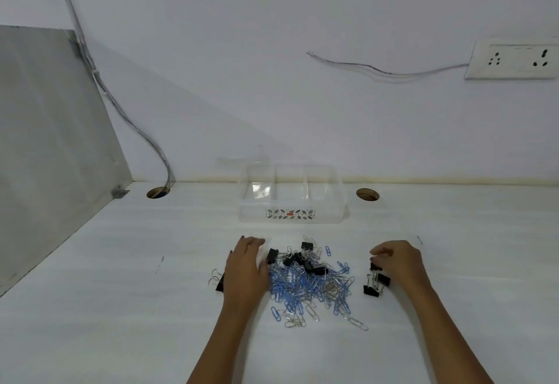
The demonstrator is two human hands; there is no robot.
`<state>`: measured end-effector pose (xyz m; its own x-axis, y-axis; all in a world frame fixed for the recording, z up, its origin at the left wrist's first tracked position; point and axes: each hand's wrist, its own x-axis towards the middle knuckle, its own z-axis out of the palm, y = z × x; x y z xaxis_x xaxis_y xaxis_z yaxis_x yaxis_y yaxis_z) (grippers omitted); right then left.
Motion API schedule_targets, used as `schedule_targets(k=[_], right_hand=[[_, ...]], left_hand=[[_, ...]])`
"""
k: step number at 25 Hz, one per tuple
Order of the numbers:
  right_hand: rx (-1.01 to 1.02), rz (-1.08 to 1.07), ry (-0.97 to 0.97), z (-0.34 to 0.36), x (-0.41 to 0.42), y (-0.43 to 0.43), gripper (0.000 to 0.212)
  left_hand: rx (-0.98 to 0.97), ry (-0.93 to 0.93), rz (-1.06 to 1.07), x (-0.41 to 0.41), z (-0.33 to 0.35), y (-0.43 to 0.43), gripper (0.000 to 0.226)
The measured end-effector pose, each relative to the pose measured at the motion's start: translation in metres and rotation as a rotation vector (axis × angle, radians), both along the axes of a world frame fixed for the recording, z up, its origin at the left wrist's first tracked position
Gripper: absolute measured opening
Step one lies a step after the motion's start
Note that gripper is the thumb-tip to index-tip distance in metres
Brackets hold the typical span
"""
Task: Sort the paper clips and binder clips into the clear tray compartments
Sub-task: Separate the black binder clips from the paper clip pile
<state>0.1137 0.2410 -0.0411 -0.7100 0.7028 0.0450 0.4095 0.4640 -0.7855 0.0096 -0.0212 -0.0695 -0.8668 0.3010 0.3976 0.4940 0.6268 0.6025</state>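
Observation:
A mixed pile of blue and silver paper clips lies on the white table, with black binder clips along its far edge. Behind the pile stands the clear tray, split into three compartments that look empty. My left hand lies at the pile's left edge, fingers relaxed and holding nothing. One binder clip pokes out from under its wrist. My right hand is right of the pile with its fingers curled. It seems to pinch the top binder clip of a small separate group.
Two round cable holes are cut in the table near the wall. Cables run down into the left one. A grey partition panel bounds the table's left side. A wall socket sits at the upper right.

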Motion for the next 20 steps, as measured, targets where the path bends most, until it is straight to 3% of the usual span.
schedule_targets(k=[4, 8, 13, 16, 20], right_hand=[[0.256, 0.017, -0.148, -0.002, -0.003, -0.01, 0.011], [0.361, 0.256, 0.034, 0.006, -0.026, -0.039, 0.017], [0.388, 0.572, -0.123, 0.001, -0.071, -0.07, 0.03], [0.355, 0.529, -0.06, -0.005, -0.08, -0.073, 0.026], [0.228, 0.427, 0.062, -0.012, -0.08, -0.073, 0.025]], left_hand=[[-0.367, -0.216, -0.219, -0.024, 0.005, 0.016, 0.051], [-0.262, -0.182, -0.17, -0.023, 0.005, 0.013, 0.028], [-0.007, -0.226, -0.111, -0.022, 0.008, -0.002, 0.031], [-0.078, -0.198, 0.034, -0.024, 0.009, -0.023, 0.032], [-0.253, -0.303, 0.228, -0.026, 0.016, -0.04, 0.023]])
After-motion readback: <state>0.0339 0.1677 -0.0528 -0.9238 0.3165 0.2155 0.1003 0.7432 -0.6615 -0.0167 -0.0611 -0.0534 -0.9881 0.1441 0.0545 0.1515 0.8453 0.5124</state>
